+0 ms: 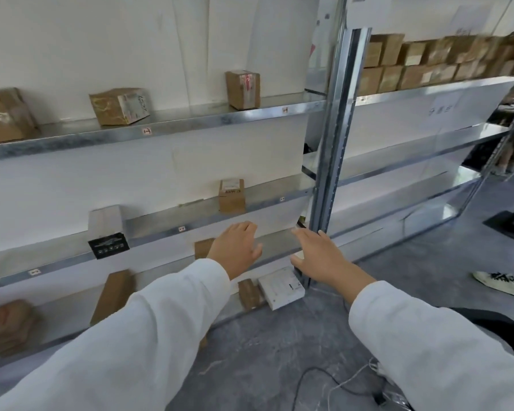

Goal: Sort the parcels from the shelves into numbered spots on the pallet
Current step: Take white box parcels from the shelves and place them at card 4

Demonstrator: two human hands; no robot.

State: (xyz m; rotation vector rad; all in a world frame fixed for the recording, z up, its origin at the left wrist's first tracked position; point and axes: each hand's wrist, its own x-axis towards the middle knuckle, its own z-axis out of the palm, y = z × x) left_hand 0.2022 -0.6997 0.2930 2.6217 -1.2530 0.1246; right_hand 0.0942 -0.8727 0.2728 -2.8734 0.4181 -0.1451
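From the head camera, the parcels were mostly brown cardboard boxes spread thinly along the metal shelves (190, 124). On the upper shelf stood a small taped box (243, 89), a crumpled box with a white label (120, 105) lying tilted, and a larger box (5, 114) at the left edge. The middle shelf held a small upright labelled box (232, 196) and a pale carton with a black end (108, 231). Lower down sat a tall brown box (113, 295), a blurred brown box (11, 324), a small brown packet (250, 293) and, just beside it, a flat white box (281, 287).

Both hands were empty and spread open — the left hand (235, 247) and the right hand (321, 256) reached toward the lower shelves, holding nothing. On the neighbouring rack, a row of stacked boxes (433, 59) filled the top shelf.
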